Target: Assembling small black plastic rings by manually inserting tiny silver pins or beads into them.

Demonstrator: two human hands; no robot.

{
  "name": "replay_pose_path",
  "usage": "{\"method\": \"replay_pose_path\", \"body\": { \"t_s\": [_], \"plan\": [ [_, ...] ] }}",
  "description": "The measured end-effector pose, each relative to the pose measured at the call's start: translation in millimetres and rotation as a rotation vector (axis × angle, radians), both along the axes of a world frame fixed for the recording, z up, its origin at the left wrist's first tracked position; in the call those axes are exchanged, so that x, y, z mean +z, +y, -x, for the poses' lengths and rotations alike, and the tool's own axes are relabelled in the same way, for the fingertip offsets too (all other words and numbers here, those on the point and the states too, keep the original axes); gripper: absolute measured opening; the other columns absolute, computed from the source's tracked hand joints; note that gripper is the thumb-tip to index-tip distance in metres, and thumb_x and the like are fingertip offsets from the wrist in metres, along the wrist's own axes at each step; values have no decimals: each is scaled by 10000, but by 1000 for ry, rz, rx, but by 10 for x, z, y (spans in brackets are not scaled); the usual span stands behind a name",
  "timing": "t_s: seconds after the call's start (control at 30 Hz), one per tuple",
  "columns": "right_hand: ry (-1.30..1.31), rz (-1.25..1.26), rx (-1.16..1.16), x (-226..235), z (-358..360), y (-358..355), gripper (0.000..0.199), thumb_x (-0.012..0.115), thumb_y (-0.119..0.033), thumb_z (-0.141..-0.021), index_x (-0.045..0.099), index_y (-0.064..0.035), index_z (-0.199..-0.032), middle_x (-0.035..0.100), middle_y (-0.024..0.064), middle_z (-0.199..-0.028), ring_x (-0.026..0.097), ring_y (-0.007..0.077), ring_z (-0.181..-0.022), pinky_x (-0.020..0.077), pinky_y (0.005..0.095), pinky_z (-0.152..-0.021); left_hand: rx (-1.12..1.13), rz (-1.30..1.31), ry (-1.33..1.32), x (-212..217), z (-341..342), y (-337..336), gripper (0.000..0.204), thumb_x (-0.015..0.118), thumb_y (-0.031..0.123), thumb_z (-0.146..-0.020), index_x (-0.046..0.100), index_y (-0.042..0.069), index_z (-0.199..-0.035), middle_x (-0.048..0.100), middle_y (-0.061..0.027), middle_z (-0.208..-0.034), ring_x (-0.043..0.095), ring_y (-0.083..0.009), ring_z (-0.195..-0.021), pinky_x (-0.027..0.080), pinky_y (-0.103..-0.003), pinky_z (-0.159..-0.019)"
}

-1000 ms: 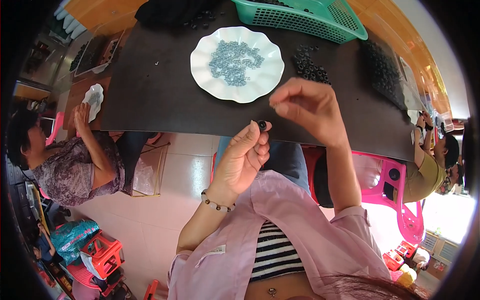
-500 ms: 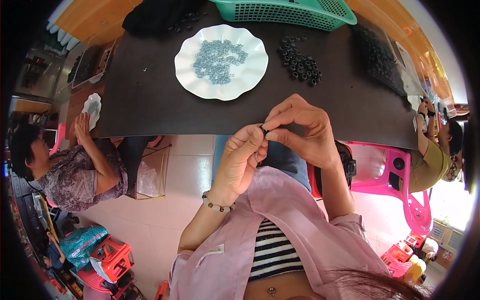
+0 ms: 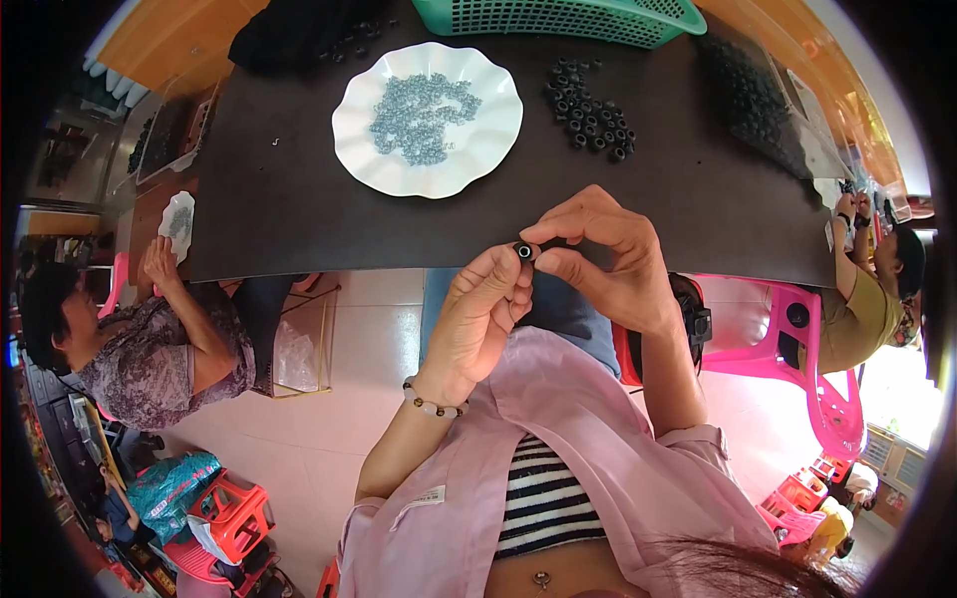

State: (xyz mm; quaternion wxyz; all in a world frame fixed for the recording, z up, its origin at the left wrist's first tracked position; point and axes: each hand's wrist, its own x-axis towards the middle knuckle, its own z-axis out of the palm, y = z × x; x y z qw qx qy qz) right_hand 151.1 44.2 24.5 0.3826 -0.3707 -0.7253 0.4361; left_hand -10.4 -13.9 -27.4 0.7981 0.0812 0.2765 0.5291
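Between the thumb and fingers of my left hand (image 3: 486,291) is a small round black piece (image 3: 523,251), its hole facing up with a pale ring inside. My right hand (image 3: 613,254) curves in from the right, thumb and index tips closed at the edge of that same piece. Both hands are just off the near edge of the dark table. A white scalloped plate (image 3: 349,140) beyond them bears many small clear, bluish pieces (image 3: 424,115). To its right lies a loose pile of similar black pieces (image 3: 590,112).
A green perforated basket (image 3: 568,22) stands at the far edge of the dark table (image 3: 339,224). Black cloth (image 3: 289,35) lies far left, and a heap of black pieces (image 3: 750,95) far right. Seated people work at left (image 3: 164,339) and right (image 3: 857,309); a pink chair (image 3: 788,349) stands right.
The black piece has turned so its hole and pale inner ring now face up. Both hands stay nearly in place; the view has shifted slightly.
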Motion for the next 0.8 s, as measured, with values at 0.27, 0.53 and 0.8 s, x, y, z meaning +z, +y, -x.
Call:
{"method": "replay_pose_path", "body": {
  "t_s": [0.27,0.53,0.8],
  "plan": [
    [-3,-10,-28,2,-68,26,164,742,-118,-788,720,-48,-934,645,39,-877,528,116,-770,431,249,-716,-12,-7,23,-28,3,1,200,632,270,-909,662,85,-978,574,45,-780,486,-37,-675,414,-171,-620],
    [-44,142,-8,-28,1,-52,195,713,-88,-806,697,-51,-997,642,32,-903,523,104,-777,435,244,-737,13,-13,41,-78,-20,-39,164,659,259,-887,664,104,-939,594,45,-787,506,-47,-683,431,-179,-633],
    [-4,167,-68,-9,-153,-8,187,687,-94,-836,688,-31,-1012,641,33,-915,541,91,-814,439,244,-761,-7,-5,39,-72,-6,-15,242,655,279,-889,670,78,-1022,589,50,-775,496,-33,-672,423,-169,-627]
  ]
}}
